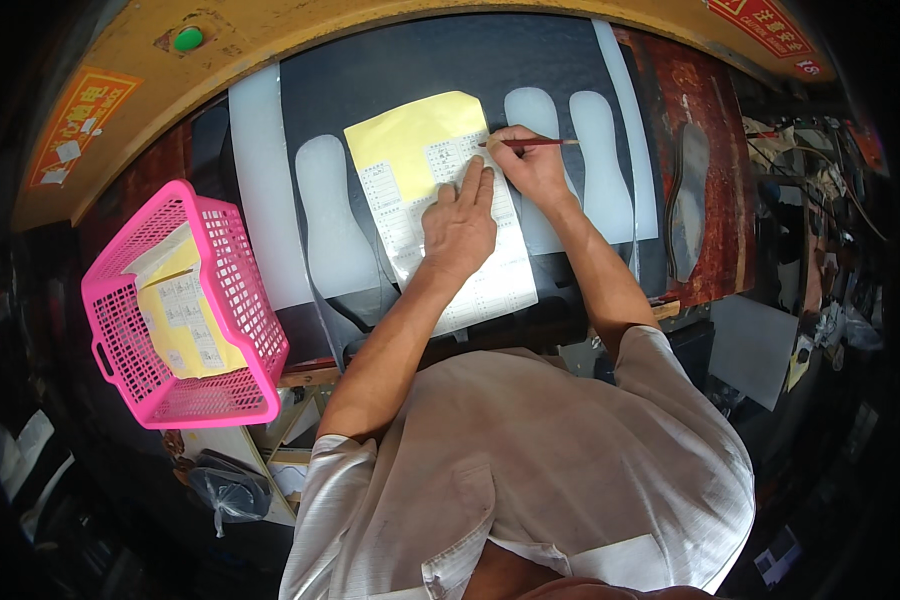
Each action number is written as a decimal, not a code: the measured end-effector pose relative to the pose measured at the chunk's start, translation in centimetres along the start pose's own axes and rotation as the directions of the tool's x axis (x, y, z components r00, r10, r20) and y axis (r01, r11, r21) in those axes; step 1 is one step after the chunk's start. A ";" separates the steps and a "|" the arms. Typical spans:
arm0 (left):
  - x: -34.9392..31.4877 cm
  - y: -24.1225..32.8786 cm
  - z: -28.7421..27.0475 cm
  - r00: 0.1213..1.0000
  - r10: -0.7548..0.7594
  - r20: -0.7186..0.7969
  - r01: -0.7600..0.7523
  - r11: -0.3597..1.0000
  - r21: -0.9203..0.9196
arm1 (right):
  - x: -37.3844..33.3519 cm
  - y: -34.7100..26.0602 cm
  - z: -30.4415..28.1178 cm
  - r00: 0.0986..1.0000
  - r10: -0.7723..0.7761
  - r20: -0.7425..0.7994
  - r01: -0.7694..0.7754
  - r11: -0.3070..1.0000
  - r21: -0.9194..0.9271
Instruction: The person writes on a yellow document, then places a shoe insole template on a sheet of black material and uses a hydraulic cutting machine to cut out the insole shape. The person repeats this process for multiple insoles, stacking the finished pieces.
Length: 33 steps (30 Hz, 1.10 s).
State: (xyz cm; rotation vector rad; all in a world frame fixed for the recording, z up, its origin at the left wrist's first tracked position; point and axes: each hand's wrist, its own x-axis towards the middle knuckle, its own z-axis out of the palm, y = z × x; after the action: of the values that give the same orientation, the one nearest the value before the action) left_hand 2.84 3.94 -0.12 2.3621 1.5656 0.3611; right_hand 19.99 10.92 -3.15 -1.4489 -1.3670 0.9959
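A long sheet of printed labels [490,262], with yellow backing [410,130] bare at its far end, lies before me on a dark sheet [400,60]. My left hand [460,222] rests flat on it with fingers stretched out. In my right hand [532,166] is a dark red pen [548,142], pinched between the fingers. Its tip meets the labels near the right edge of the paper, close to my left fingertips. Sole-shaped cut-outs show pale surface through the dark sheet on both sides of the paper, such as a left cut-out [332,220] and a right one [602,160].
A pink plastic basket [202,240] on the left holds more yellow label sheets [185,310]. A yellow machine beam [300,38] with a green button [187,39] spans the far side. On the right are a reddish worn board [715,190] and cluttered cables [820,160].
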 end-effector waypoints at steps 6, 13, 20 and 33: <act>0.1 0.0 -0.1 1.000 0.003 0.012 -0.003 1.000 -0.004 | 0.0 -0.4 -0.1 1.000 -0.001 -0.002 0.001 1.000 -0.029; 0.1 0.0 -0.2 1.000 -0.001 0.025 0.001 1.000 -0.004 | 0.0 -0.5 -0.1 1.000 0.022 0.002 -0.022 1.000 -0.017; 0.0 0.0 -0.1 1.000 0.005 0.008 -0.005 1.000 -0.010 | -0.1 -0.7 0.0 1.000 0.031 -0.006 -0.030 0.999 0.017; 0.1 0.2 -0.6 0.998 -0.028 0.052 0.030 0.999 -0.033 | 0.0 -0.4 -0.1 1.000 0.016 0.003 -0.016 1.000 0.001</act>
State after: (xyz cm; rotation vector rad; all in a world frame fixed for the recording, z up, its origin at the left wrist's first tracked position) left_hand 2.85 3.99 0.54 2.3021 1.5562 0.3154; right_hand 19.94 10.93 -2.78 -1.4601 -1.3590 1.0095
